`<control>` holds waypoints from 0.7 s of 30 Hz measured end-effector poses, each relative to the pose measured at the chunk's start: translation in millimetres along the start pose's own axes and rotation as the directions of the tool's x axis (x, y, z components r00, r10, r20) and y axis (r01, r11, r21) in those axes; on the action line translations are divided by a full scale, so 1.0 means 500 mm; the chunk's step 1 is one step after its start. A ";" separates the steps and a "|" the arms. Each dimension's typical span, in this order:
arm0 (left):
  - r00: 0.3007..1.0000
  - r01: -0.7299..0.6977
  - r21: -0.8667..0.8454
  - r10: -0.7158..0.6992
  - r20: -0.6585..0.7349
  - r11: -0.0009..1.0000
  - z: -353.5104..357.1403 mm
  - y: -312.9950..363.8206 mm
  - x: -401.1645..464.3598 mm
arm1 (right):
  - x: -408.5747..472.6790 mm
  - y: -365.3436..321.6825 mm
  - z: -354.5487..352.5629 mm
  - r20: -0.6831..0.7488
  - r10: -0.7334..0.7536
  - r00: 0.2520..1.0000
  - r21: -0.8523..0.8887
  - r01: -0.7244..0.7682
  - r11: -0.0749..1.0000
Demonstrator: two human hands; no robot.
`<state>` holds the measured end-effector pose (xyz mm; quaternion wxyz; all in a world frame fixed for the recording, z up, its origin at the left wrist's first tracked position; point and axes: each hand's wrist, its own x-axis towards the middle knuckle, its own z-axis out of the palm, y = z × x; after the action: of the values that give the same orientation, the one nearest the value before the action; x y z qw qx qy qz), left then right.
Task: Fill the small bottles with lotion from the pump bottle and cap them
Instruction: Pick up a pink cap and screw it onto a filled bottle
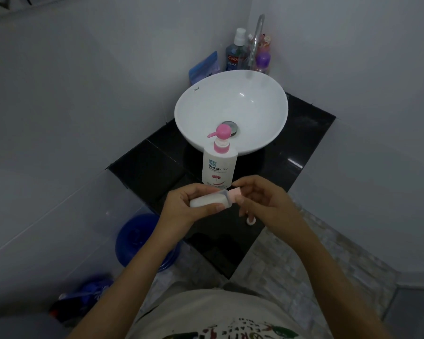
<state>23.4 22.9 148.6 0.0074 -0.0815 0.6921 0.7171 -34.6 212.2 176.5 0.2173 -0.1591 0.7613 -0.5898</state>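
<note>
A white pump bottle (218,168) with a pink pump head stands on the black counter (147,165), just in front of the basin. My left hand (189,206) holds a small white bottle (207,200) lying sideways over the counter's front part. My right hand (262,200) pinches the pink cap (235,194) at the bottle's right end. A small white round piece (251,220) lies on the counter below my right hand, partly hidden by it.
A white bowl basin (201,104) sits on the counter, with a chrome tap (256,37) behind it. A mouthwash bottle (234,53), a blue pouch (205,67) and a purple bottle (262,59) stand in the corner. A blue bucket (137,238) is on the floor to the left.
</note>
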 end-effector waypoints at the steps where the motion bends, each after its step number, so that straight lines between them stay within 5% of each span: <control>1: 1.000 -0.002 -0.001 0.002 0.000 1.000 0.000 0.000 0.000 | -0.001 -0.001 0.000 -0.007 0.005 1.000 -0.025 -0.005 1.000; 16: 0.999 -0.038 0.097 0.041 -0.030 0.995 0.005 -0.034 0.002 | -0.004 0.021 0.028 -0.108 0.149 0.983 0.044 -0.145 0.988; 21: 0.997 -0.080 0.312 0.082 0.007 0.947 -0.012 -0.064 0.018 | -0.002 0.044 0.021 -0.200 -0.085 0.976 -0.286 0.025 0.958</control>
<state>19.1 17.2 115.8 -0.0113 -0.0532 0.7994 0.5983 -28.0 209.5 153.2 0.0942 -0.1464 0.8515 -0.4946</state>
